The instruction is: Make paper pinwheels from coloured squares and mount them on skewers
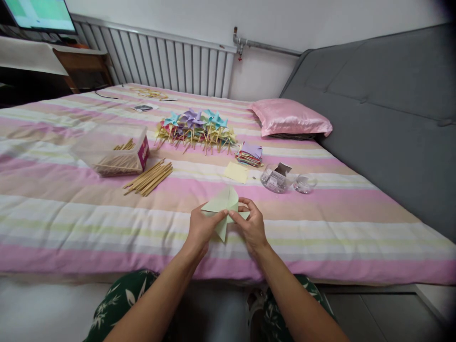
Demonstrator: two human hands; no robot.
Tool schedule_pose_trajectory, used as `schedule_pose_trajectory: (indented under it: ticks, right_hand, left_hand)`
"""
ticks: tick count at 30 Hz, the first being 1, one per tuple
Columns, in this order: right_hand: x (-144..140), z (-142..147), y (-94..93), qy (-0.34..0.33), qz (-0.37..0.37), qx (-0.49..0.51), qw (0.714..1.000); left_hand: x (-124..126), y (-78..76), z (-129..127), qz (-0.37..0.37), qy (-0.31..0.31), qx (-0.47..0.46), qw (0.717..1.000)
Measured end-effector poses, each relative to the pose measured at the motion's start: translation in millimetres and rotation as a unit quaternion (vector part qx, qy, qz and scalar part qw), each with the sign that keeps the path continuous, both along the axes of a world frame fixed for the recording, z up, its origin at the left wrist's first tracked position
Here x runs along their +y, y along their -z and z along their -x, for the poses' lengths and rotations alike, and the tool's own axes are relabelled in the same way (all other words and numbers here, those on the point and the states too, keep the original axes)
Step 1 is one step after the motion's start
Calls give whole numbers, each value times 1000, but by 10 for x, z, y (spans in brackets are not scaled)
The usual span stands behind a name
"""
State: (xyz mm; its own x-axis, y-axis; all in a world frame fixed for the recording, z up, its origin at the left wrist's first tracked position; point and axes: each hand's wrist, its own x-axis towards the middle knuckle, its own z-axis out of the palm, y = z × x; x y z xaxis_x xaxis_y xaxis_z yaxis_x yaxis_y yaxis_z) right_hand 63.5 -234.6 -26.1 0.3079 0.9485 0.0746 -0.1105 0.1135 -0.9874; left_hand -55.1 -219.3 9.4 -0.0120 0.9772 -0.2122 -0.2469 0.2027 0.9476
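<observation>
Green leaf-print trousers [116,297] are nearest, below the edge of the bed. From left to right, one clear box [143,152] contains sticks, and loose sticks [148,178] lie beside it. Next come the pinwheels [192,118], farther back. In front of them, the left hand [201,228] and the right hand [252,225] together pinch the pale green paper [221,202], their thumbs meeting at its middle, over the striped sheet [149,232]. More to the right is one clear tub [274,183].
</observation>
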Motion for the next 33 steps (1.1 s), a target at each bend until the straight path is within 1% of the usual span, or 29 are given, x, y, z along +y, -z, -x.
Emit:
schedule_pose_trajectory:
  ticks: [3, 5, 8, 11, 15, 20, 27, 33]
  right_hand:
    - [7, -7, -6, -6, 14, 47, 999]
    - [11, -19, -29, -18, 27, 81, 996]
    - [18, -58, -65, -42, 48, 126, 990]
    - [25, -107, -78, -71, 66, 138, 986]
    - [14, -137, -71, -119, 83, 125, 982]
    - [-28, -113, -118, -151, 78, 83, 982]
    - [-52, -108, -180, -170, 74, 6, 983]
    - [-49, -117, -183, -169, 66, -20, 983]
  left_hand:
    - [-5, 7, -3, 4, 7, -2, 1000]
    - [5, 0, 16, 4, 24, -5, 1000]
    - [45, -45, 90, 17, 78, -21, 997]
    - [99, -117, 204, 28, 133, -29, 990]
    - [131, -190, 312, 37, 166, 10, 985]
    - [96, -176, 301, 37, 209, 63, 975]
    - [83, -146, 294, 37, 205, 113, 971]
    - [77, -151, 304, 47, 222, 110, 968]
